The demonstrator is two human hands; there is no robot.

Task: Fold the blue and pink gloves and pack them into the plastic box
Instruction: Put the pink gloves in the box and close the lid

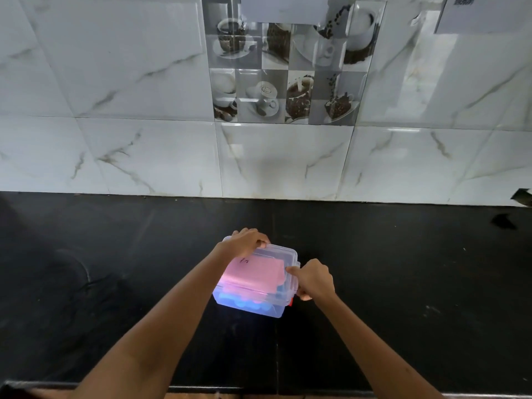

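A clear plastic box point(269, 311) stands on the black counter, with its clear lid point(283, 256) on top. Through the plastic I see a pink glove point(253, 273) lying flat above a blue glove point(244, 302) at the bottom. My left hand point(244, 241) grips the lid's far left corner. My right hand point(312, 279) pinches the clasp on the box's right side, where a small red part shows below the fingers.
The black counter point(403, 283) runs wide to both sides, and its front edge lies close to me. A marble-tiled wall point(144, 139) rises behind it. A small dark object point(503, 221) sits at the far right by the wall.
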